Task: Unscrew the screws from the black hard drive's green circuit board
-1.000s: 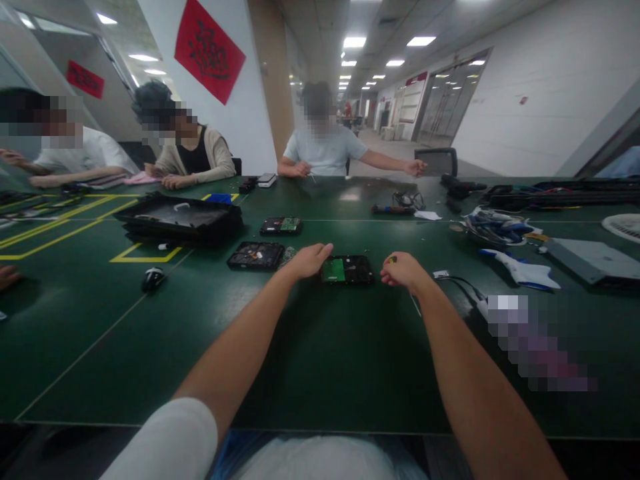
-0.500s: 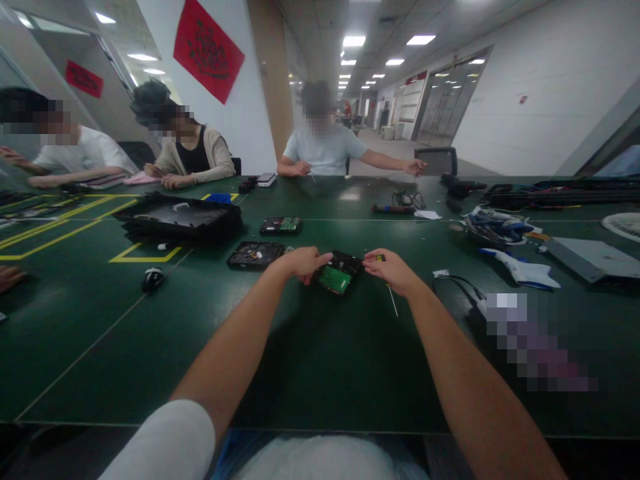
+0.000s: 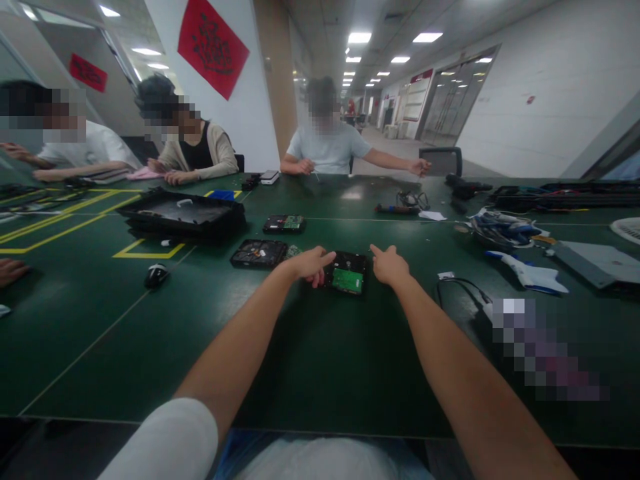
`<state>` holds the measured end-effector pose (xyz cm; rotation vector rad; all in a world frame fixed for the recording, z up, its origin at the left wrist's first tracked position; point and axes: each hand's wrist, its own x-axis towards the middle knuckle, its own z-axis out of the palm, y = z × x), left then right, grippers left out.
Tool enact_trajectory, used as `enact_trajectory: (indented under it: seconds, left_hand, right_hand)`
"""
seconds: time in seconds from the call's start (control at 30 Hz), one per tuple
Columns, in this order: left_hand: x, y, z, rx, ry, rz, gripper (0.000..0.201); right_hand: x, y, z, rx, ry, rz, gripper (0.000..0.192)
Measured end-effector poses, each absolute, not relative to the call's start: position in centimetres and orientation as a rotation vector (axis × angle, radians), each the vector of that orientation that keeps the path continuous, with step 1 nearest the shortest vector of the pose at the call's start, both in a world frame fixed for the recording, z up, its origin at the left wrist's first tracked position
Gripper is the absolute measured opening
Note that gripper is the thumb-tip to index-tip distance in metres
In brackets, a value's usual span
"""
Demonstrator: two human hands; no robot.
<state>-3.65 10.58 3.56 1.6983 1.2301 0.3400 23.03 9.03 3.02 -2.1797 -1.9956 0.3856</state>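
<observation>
A hard drive [image 3: 348, 280] with a green circuit board facing up lies on the dark green table in front of me. My left hand [image 3: 309, 264] holds its left edge, thumb stretched over the near corner of the black casing and fingers curled beside it. Just off the drive's right edge is my right hand [image 3: 391, 265], apart from it. Its index finger points toward the drive while the other fingers are curled. The screwdriver seen in that hand a moment ago is now hidden by the hand; none of it shows.
Left of the drive lie an opened black casing [image 3: 259, 253] and another hard drive [image 3: 284, 224]. A black tray [image 3: 183, 217] and a mouse [image 3: 156, 275] are farther left. On the right are a cable [image 3: 463, 280], a glove [image 3: 527, 272] and a metal box [image 3: 597, 263]. Co-workers sit across the table.
The hard drive has turned and now lies straighter, slightly to the right. My right hand has turned, and the screwdriver's handle and shaft have gone out of sight.
</observation>
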Motion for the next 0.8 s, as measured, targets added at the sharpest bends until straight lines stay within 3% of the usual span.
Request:
enact_trajectory:
  seconds: [0.27, 0.47, 0.8]
  left_hand:
    - [-3.3, 10.6, 3.1, 1.707, 1.222, 0.34, 0.071]
    - [-3.3, 10.8, 2.7, 1.74, 1.233, 0.34, 0.068]
    - [-3.6, 11.1, 2.1, 1.711, 1.185, 0.372, 0.059]
  right_hand:
    - [23.1, 10.2, 3.1, -2.059, -2.236, 0.238, 0.061]
    - [24.2, 10.9, 2.7, -1.85, -2.349, 0.153, 0.045]
    - [26.6, 11.8, 1.0, -1.788, -2.237, 0.031, 0.039]
